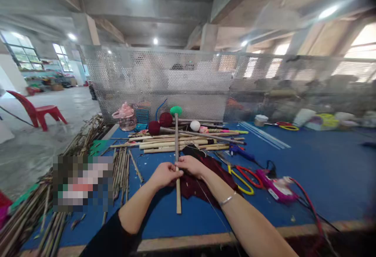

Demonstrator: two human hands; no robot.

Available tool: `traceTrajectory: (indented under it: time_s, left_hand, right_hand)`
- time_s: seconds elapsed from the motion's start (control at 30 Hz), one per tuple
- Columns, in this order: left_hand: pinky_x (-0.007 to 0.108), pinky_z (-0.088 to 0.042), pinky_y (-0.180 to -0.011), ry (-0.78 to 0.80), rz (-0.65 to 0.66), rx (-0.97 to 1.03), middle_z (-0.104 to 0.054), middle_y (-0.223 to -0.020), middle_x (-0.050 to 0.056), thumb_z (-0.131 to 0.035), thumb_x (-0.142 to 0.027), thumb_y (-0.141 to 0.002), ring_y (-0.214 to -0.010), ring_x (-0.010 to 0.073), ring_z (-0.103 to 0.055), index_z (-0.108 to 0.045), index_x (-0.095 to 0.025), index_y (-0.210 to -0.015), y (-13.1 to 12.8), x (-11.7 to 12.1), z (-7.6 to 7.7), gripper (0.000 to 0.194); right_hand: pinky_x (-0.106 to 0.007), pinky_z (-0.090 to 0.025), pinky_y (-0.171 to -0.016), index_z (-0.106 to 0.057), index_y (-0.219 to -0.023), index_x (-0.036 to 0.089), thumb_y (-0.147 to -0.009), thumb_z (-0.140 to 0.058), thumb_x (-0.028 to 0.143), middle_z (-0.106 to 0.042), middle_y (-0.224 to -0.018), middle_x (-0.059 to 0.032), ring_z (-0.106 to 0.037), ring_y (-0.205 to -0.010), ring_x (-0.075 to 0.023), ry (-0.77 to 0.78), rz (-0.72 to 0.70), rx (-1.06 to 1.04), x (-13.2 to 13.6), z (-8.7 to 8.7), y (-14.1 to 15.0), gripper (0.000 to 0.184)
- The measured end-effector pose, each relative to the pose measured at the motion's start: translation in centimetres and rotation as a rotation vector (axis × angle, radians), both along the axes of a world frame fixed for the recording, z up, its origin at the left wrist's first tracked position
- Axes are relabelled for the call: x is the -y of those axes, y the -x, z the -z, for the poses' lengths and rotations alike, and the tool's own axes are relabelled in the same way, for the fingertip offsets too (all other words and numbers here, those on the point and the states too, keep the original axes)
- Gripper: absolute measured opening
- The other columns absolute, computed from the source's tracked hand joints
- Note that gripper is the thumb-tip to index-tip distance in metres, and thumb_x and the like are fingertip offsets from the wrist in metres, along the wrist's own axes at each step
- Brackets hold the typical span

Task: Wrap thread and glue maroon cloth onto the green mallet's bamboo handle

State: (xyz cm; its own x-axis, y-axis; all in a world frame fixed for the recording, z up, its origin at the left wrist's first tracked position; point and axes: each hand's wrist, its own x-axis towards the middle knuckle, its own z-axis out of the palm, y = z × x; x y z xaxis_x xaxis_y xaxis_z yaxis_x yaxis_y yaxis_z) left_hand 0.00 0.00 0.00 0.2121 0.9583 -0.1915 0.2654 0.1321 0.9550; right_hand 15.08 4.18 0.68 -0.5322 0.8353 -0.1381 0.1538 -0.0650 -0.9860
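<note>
Pale end toward the table's near edge, the wooden stick is pinched by the left hand and right hand, fingertips close together where grey covering meets bare wood. Good work here probably wants light, even pressure, keeping that covering snug. The stick's long axis runs nearly straight away, its green head pointing at the table's far edge.

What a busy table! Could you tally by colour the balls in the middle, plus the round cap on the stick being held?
Dark red balls: 2
White ball: 1
Green cap, atop the held stick: 1
Total: 4
</note>
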Motion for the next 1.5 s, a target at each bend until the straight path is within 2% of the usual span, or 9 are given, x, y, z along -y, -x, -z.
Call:
traceTrajectory:
  time_s: [0.13, 0.3, 0.5, 0.63, 0.77, 0.97, 1.13, 1.37, 1.5]
  left_hand:
    - [0.019, -0.037, -0.041, 0.054, 0.053, 0.069, -0.049, -0.043, -0.003, -0.07, -0.043, -0.055, -0.038, 0.0069, -0.045, -0.047, -0.015, -0.056, -0.2, 0.1, -0.7, 0.037]
    - [0.019, -0.043, -0.052, 0.244, 0.091, 0.26, -0.06, -0.06, 0.002, -0.071, -0.042, -0.054, -0.05, 0.007, -0.054, -0.052, -0.012, -0.063, -0.5, 0.5, -1.5, 0.037]
    - [0.021, -0.038, -0.042, 0.047, -0.04, 0.017, -0.053, -0.045, -0.002, -0.071, -0.045, -0.053, -0.04, 0.0089, -0.048, -0.048, -0.015, -0.06, -0.7, 0.7, -1.6, 0.039]
    - [0.021, -0.04, -0.048, 0.163, 0.057, 0.182, -0.054, -0.049, -0.001, -0.073, -0.043, -0.05, -0.043, 0.0068, -0.049, -0.048, -0.014, -0.057, -0.7, 0.9, -2.1, 0.039]
    - [0.022, -0.044, -0.057, 0.256, 0.079, 0.258, -0.06, -0.064, 0.003, -0.072, -0.041, -0.053, -0.055, 0.0089, -0.057, -0.053, -0.012, -0.066, -0.7, 0.9, -2.1, 0.037]
    - [0.022, -0.04, -0.045, 0.039, -0.003, 0.078, -0.048, -0.044, -0.005, -0.072, -0.041, -0.053, -0.041, 0.0082, -0.048, -0.045, -0.015, -0.058, -0.8, 0.6, -1.1, 0.038]
    - [0.02, -0.044, -0.057, 0.259, 0.131, 0.295, -0.059, -0.063, 0.001, -0.072, -0.035, -0.052, -0.057, 0.0089, -0.058, -0.052, -0.012, -0.066, -0.9, 1.0, -1.8, 0.033]
    - [0.022, -0.041, -0.046, 0.061, 0.008, 0.096, -0.05, -0.048, -0.004, -0.072, -0.038, -0.053, -0.042, 0.0084, -0.049, -0.046, -0.015, -0.061, -0.9, 0.8, -1.3, 0.035]
    - [0.022, -0.044, -0.056, 0.23, 0.113, 0.283, -0.059, -0.062, 0.001, -0.073, -0.034, -0.052, -0.057, 0.0103, -0.059, -0.05, -0.013, -0.065, -0.9, 1.1, -2.2, 0.034]
  right_hand:
    - [-0.021, -0.011, -0.037, -0.052, -0.062, 0.014, -0.063, -0.065, 0.045, -0.035, -0.038, 0.0102, -0.02, -0.035, -0.0025, 0.042, -0.003, 0.028, 0.1, -0.3, -0.4, 0.033]
    - [-0.02, -0.006, -0.033, -0.051, -0.071, 0.015, -0.062, -0.065, 0.044, -0.039, -0.04, 0.0109, -0.016, -0.03, -0.0016, 0.133, -0.029, -0.015, 0.0, -0.6, -0.6, 0.033]
    - [-0.02, -0.006, -0.032, -0.046, -0.063, 0.016, -0.063, -0.067, 0.04, -0.029, -0.033, 0.0126, -0.017, -0.03, -0.0017, 0.116, 0.038, 0.021, 0.1, -0.8, -0.3, 0.031]
    - [-0.02, -0.006, -0.032, -0.052, -0.072, 0.015, -0.065, -0.065, 0.043, -0.029, -0.034, 0.0129, -0.016, -0.03, -0.0021, 0.121, -0.015, -0.014, 0.3, -0.9, -0.5, 0.032]
    - [-0.019, -0.013, -0.033, -0.054, -0.069, 0.014, -0.062, -0.067, 0.042, -0.04, -0.039, 0.0097, -0.024, -0.031, -0.0017, 0.118, -0.012, -0.033, 0.4, -1.0, -0.2, 0.032]
    - [-0.019, -0.033, -0.047, -0.054, -0.065, 0.011, -0.055, -0.072, 0.039, -0.061, -0.059, -0.0008, -0.051, -0.051, -0.0077, 0.083, 0.03, -0.101, 0.3, -0.3, 0.3, 0.035]
    - [-0.019, -0.024, -0.041, -0.055, -0.069, 0.013, -0.061, -0.069, 0.041, -0.054, -0.051, 0.0037, -0.04, -0.04, -0.0046, 0.122, -0.019, -0.084, 0.4, -0.6, -0.1, 0.033]
    - [-0.019, -0.026, -0.042, -0.054, -0.065, 0.012, -0.059, -0.07, 0.039, -0.056, -0.054, 0.0024, -0.042, -0.042, -0.0048, 0.111, 0.016, -0.069, 0.7, -1.0, 0.1, 0.032]
    - [-0.018, -0.025, -0.041, -0.054, -0.067, 0.012, -0.06, -0.07, 0.041, -0.057, -0.055, 0.0025, -0.042, -0.041, -0.0045, 0.131, -0.035, -0.101, 0.6, -0.8, 0.0, 0.034]
